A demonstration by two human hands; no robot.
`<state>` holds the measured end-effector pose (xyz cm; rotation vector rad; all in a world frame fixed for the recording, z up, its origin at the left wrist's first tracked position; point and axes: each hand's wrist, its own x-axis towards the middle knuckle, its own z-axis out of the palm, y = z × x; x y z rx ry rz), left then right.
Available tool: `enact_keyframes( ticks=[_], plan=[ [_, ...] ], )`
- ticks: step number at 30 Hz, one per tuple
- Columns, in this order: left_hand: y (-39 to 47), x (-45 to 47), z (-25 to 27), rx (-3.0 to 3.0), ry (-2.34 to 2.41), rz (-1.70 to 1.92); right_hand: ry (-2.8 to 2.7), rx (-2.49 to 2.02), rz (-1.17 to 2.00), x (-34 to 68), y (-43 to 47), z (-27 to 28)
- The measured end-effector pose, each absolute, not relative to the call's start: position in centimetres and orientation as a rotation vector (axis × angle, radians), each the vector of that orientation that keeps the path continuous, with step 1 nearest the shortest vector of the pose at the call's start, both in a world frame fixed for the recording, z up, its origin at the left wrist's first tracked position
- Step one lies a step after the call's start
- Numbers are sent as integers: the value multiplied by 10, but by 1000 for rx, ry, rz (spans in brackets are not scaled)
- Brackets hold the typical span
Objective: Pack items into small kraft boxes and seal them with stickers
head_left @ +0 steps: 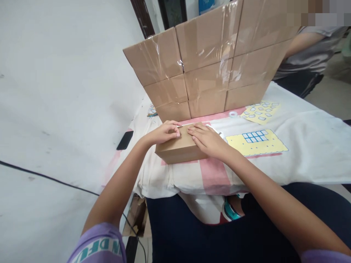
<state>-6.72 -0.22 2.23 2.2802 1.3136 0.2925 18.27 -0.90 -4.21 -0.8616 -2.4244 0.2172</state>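
A small brown cardboard box (179, 155) lies closed on the cloth-covered table in front of me. At the left end of its top rests my left hand (164, 133), its fingers curled and drawn together near the seam; whatever is between the fingertips is too small to make out. My right hand (207, 140) lies flat over the right part of the top, fingers stretched out and pressing on the cardboard. This hand hides the box's right end. A bit of white material (215, 128) shows behind the right hand.
Behind the box stands a tall wall of taped cardboard boxes (208, 69). Yellow paper cutouts (257, 144) and a tape roll (233, 114) lie to the right. A black phone (125, 140) is by the left wall. Another person (307, 51) is at the far right.
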Motion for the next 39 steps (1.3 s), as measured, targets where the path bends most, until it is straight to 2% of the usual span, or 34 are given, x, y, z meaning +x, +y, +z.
enact_keyframes(
  ticks=[9, 15, 34, 39],
  plan=[
    [0, -60, 14, 2354, 1415, 283, -2422, -839, 215, 183, -8, -45],
    [-2, -62, 6, 2193, 1560, 341, -2412, -803, 252, 183, -7, -48],
    [-9, -58, -6, 2159, 1606, 430, -2323, -803, 301, 181, -19, -49],
    [-18, -58, 1, 2199, 1642, 574, -2241, -944, 305, 234, -11, -35]
  ],
)
